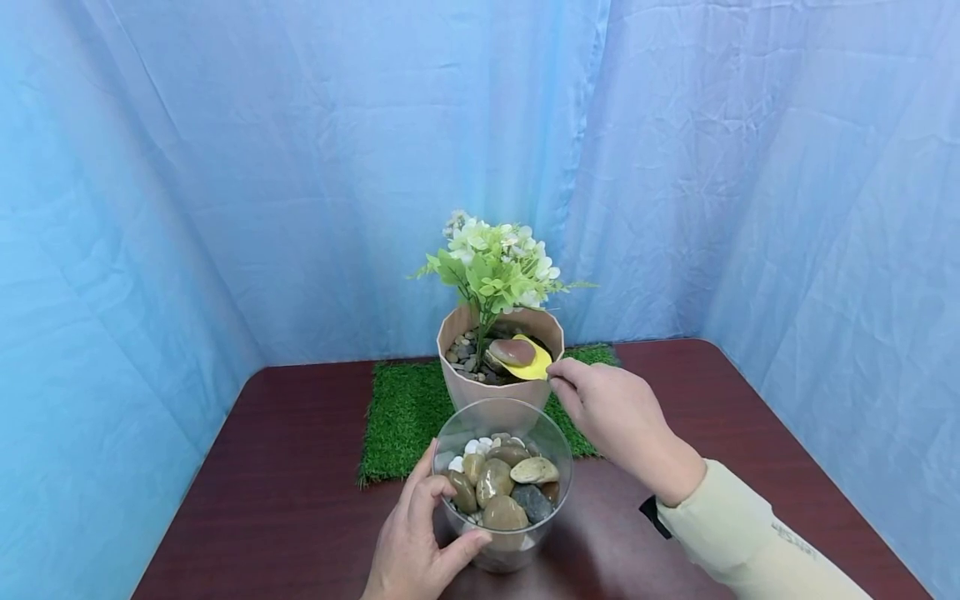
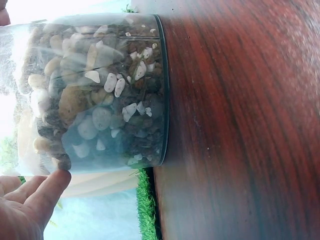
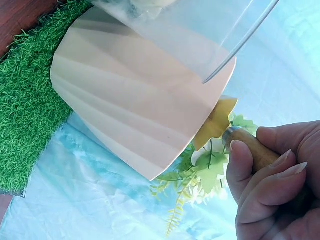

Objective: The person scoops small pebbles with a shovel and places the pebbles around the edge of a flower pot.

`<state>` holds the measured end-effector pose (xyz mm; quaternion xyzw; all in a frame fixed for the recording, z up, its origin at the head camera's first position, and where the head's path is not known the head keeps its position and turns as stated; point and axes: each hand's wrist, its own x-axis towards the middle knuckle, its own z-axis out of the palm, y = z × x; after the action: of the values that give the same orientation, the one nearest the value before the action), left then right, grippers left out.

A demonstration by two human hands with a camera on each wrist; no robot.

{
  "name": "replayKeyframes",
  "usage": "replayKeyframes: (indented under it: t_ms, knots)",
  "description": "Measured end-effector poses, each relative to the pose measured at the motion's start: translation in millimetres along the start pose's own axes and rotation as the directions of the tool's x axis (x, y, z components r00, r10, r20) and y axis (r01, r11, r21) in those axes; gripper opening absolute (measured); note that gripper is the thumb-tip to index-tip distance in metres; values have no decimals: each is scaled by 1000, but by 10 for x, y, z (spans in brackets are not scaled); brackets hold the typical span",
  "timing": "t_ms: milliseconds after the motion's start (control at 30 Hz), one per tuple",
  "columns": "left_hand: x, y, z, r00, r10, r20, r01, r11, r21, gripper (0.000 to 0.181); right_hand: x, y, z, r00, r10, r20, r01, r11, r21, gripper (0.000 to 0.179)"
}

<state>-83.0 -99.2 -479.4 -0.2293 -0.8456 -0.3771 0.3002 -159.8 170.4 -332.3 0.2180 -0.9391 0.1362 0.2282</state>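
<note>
My right hand (image 1: 611,412) grips the wooden handle (image 3: 257,150) of a small garden trowel. Its yellow blade (image 1: 534,367) reaches inside the rim of a beige flower pot (image 1: 465,392), carrying a reddish-brown stone (image 1: 513,352). From the pot rises a plant (image 1: 495,267) with green leaves and white flowers, with small pebbles (image 1: 461,354) around its stem. In front of the pot, my left hand (image 1: 420,529) holds a clear round container (image 1: 504,558) at its left side, thumb toward me. Large smooth stones (image 1: 495,481) and white pebbles fill much of the container.
Under the pot lies a green artificial grass mat (image 1: 401,417) on a dark red-brown wooden table (image 1: 300,458). Blue curtains (image 1: 337,183) hang behind and along both sides. The container stands directly before the pot, its rim overlapping it in the head view.
</note>
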Motion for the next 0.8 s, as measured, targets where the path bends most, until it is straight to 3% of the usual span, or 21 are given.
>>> replayKeyframes:
  t_ms: [400, 800]
  knots:
    - [-1, -11, 3, 1000, 9, -11, -9, 1000, -5, 55, 191, -7, 44, 999, 36, -2, -36, 998, -46, 16]
    - [1, -11, 5, 1000, 3, -5, -3, 1000, -12, 56, 267, 33, 115, 993, 94, 65, -90, 994, -67, 17]
